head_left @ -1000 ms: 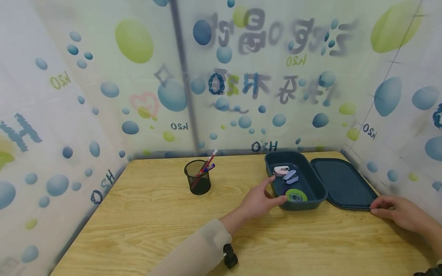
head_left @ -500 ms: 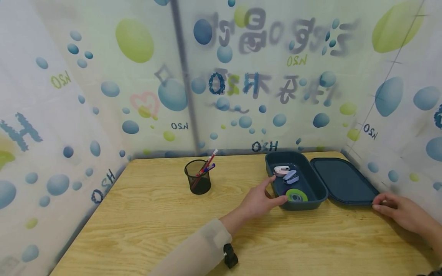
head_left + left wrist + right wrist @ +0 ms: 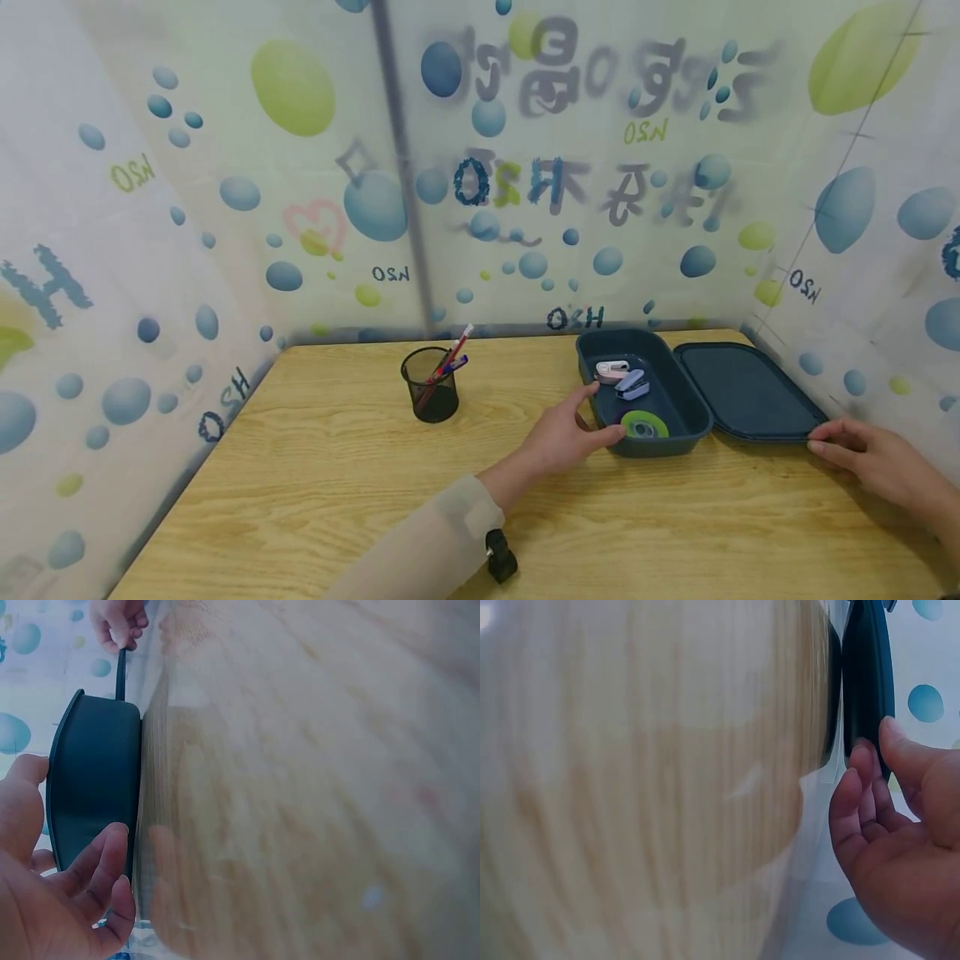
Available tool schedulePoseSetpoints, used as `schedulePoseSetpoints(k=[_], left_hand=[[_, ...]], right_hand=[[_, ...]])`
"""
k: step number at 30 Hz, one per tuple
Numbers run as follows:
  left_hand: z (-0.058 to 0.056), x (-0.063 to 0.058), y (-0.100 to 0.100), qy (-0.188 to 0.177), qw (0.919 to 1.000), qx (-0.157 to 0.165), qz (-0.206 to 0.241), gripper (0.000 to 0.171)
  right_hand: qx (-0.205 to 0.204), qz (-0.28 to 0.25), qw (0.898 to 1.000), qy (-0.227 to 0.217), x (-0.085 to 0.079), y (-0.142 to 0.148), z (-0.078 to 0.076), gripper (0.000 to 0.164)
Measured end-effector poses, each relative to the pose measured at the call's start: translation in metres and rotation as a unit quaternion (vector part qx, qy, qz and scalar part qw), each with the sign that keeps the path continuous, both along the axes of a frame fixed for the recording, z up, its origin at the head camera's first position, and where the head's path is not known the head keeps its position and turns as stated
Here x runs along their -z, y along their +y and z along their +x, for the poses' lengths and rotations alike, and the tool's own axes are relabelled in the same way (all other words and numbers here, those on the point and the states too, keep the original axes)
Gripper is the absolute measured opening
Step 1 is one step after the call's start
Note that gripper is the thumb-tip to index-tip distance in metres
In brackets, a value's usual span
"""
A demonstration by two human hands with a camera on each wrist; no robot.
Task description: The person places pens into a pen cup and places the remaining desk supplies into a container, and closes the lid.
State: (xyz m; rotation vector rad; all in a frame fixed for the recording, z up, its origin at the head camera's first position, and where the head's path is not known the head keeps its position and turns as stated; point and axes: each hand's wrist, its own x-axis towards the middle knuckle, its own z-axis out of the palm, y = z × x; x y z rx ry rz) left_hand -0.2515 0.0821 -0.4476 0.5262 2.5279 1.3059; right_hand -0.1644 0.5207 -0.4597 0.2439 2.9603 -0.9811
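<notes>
A dark blue-green plastic box (image 3: 686, 408) stands uncovered at the table's back right. Inside lie a small pale pink stapler (image 3: 611, 372), a lavender stapler (image 3: 632, 385) and a green tape roll (image 3: 645, 424). My left hand (image 3: 558, 433) holds the box at its near left corner, thumb and forefinger at the rim; the left wrist view shows its other fingers bent along the outer wall. To the right of the box is its matching lid (image 3: 750, 392). My right hand (image 3: 870, 458) pinches the lid's near right corner, thumb on one face and fingers on the other.
A black mesh pen holder (image 3: 433, 400) with a few pens and pencils stands left of the box on the wooden table (image 3: 337, 483). Printed curtains (image 3: 510, 250) enclose the table at the back and both sides, with the right one close to the lid.
The lid's near edge has shifted up and slightly right in the head view, together with my right hand. My left hand and the box have stayed in place.
</notes>
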Motion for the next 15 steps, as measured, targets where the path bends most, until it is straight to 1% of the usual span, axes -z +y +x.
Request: schedulePoseSetpoints(k=[6,10,13,15], left_hand=[[0.0002,-0.0007,0.0006,-0.004,1.0,0.0,0.004,0.083],[0.0006,-0.0005,0.0,-0.004,1.0,0.001,0.004,0.083],[0.0008,-0.0004,-0.0006,0.0,1.0,0.003,0.002,0.084],[0.0011,-0.0006,-0.0007,0.001,1.0,0.004,0.002,0.084]], right_hand=[[0.01,-0.011,1.0,-0.007,0.0001,-0.0019,0.0013,0.044],[0.02,-0.013,1.0,-0.002,0.001,-0.0018,0.0008,0.045],[0.034,-0.021,0.999,0.0,0.0018,-0.0002,-0.0009,0.053],[0.04,-0.032,0.999,-0.008,0.0014,0.0006,-0.0017,0.058]])
